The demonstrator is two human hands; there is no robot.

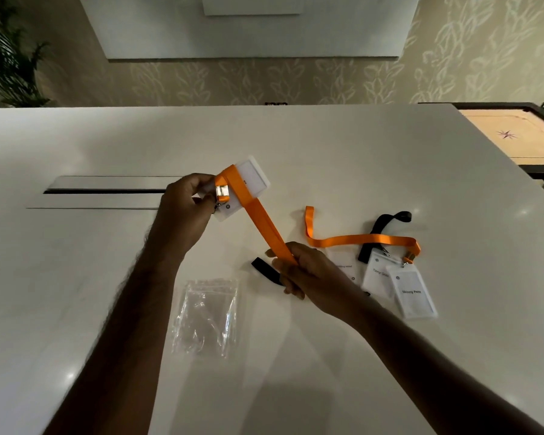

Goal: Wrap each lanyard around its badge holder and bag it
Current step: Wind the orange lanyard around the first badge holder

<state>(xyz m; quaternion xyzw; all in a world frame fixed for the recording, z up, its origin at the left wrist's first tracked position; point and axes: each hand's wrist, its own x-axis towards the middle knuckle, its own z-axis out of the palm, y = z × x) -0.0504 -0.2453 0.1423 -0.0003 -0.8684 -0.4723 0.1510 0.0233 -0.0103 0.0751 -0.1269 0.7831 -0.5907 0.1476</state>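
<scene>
My left hand [187, 204] holds a white badge holder [254, 180] up above the table by its clip end. An orange lanyard [261, 219] crosses the holder's face and runs taut down to my right hand [299, 271], which pinches the strap. Clear plastic bags [206, 315] lie flat on the table in front of me. To the right lie three more badge holders [413, 293], one with a loose orange lanyard [358, 239] and another with a black lanyard [380, 227]. A black strap end [261, 268] shows beside my right hand.
The white table [107, 277] has a long metal cable slot [107, 191] at the left. Beyond its right edge stands a carrom board [515, 136]. A plant [4, 58] is at the far left against the patterned wall.
</scene>
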